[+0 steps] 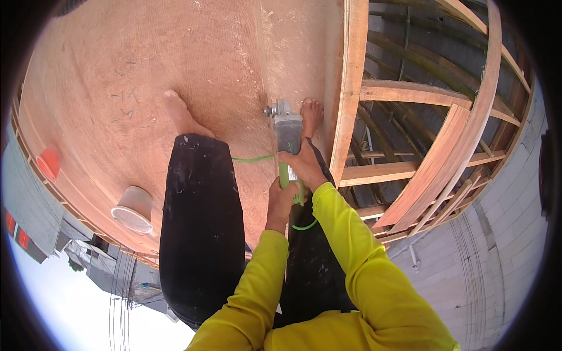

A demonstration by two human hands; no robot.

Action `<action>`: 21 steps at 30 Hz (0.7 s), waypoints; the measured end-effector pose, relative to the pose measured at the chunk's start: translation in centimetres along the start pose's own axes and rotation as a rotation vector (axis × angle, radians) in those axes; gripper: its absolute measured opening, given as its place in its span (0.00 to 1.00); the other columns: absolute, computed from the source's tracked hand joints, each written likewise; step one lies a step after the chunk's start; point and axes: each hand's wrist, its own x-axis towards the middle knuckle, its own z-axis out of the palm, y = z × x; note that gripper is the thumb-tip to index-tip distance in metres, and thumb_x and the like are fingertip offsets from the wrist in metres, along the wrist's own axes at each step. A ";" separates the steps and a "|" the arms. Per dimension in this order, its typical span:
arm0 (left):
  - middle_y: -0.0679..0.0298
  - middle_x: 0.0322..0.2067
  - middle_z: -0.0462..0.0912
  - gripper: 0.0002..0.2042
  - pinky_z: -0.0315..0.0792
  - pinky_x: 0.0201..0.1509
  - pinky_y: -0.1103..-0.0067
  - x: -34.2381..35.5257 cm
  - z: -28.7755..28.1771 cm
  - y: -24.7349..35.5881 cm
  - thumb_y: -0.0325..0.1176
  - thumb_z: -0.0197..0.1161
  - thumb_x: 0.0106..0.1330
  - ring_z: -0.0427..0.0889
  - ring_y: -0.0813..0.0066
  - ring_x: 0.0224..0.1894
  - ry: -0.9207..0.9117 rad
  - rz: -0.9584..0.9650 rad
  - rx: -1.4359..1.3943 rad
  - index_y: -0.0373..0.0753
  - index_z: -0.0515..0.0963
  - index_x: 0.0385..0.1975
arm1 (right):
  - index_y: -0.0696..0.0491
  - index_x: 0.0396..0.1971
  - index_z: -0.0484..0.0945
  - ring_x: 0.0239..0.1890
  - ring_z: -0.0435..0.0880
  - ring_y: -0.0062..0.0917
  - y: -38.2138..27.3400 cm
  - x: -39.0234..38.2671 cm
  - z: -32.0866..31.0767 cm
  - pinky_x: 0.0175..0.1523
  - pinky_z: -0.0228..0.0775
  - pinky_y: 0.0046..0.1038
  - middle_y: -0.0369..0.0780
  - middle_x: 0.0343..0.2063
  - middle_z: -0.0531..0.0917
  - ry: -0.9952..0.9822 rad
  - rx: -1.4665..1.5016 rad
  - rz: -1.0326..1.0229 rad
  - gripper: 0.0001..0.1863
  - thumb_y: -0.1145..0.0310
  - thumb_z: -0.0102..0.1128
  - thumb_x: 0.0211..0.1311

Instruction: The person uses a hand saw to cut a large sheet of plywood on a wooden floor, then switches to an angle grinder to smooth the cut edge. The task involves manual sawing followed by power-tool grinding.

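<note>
Both my hands hold an angle grinder (pixel 288 130) with a dark grey body, a metal head and a green rear handle. My right hand (pixel 305 166) wraps round the middle of the body. Lower down, my left hand (pixel 281 203) grips the green rear end. The grinder's head lies low over the plywood sheet (pixel 228 64), beside a seam strewn with pale dust. Its spindle end points left; I cannot make out the disc clearly. A thin green cord (pixel 253 158) runs from the tool and passes behind my legs. My bare feet stand on either side of the tool's head.
Along the right, a timber frame (pixel 351 88) has open gaps with bamboo poles (pixel 433 64) below. A loose plank (pixel 427 167) leans across it. Nails (pixel 131 95) lie scattered on the plywood. A pale bucket (pixel 136 202) and an orange bucket (pixel 50 160) are at the left.
</note>
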 end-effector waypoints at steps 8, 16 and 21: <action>0.58 0.35 0.83 0.17 0.83 0.33 0.73 1.6 2.0 4.0 0.32 0.63 0.64 0.84 0.71 0.30 0.002 0.128 0.076 0.31 0.74 0.49 | 0.66 0.61 0.68 0.51 0.82 0.36 -3.4 2.5 -0.6 0.58 0.73 0.32 0.50 0.50 0.81 0.020 -0.025 -0.210 0.41 0.60 0.73 0.50; 0.59 0.33 0.82 0.16 0.81 0.32 0.75 4.0 4.3 7.7 0.32 0.63 0.62 0.84 0.72 0.29 -0.039 0.220 0.037 0.31 0.75 0.47 | 0.63 0.60 0.71 0.53 0.82 0.35 -7.3 5.5 -1.4 0.60 0.71 0.32 0.48 0.50 0.82 0.067 -0.383 -0.227 0.40 0.57 0.74 0.49; 0.59 0.36 0.83 0.18 0.82 0.35 0.75 5.0 4.0 9.5 0.35 0.64 0.63 0.84 0.72 0.33 -0.096 0.280 0.100 0.32 0.75 0.49 | 0.61 0.55 0.74 0.39 0.84 0.30 -9.5 6.6 -1.2 0.47 0.78 0.31 0.44 0.44 0.84 0.007 -0.035 -0.197 0.36 0.56 0.75 0.50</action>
